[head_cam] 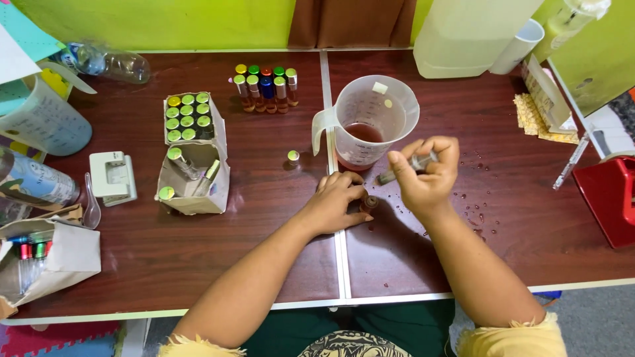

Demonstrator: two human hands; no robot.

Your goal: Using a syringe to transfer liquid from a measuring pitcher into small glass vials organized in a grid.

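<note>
A small glass vial (369, 203) with dark reddish contents is seen standing upright on the dark brown table (198, 264), just right of the pale seam that divides the tabletop. It is steadied by the left hand (336, 201), whose fingers are curled loosely about its side, so that only the vial's top and right side are visible. A syringe (405, 168) is gripped in the right hand (426, 173), the thumb and fingers being closed round its barrel; it is tilted, with its tip directed down and left toward the vial's mouth, stopping a little above it.

Just behind both hands a translucent measuring jug (370, 122) is placed, holding a shallow pool of red liquid. Red droplets (473, 198) are scattered over the table to the right of the right hand. A single loose vial with a green cap (293, 157) is seen left of the jug, near the left hand.

Further left, an open cardboard box (195, 178) with a few vials and a second box of green-capped vials (188, 118) are set; a row of vials with coloured caps (264, 86) is lined up near the back edge. A red tape dispenser (608, 198) is seen at the right edge. Open tabletop is left in front of the hands, toward the near edge, and between the left forearm and the boxes.
</note>
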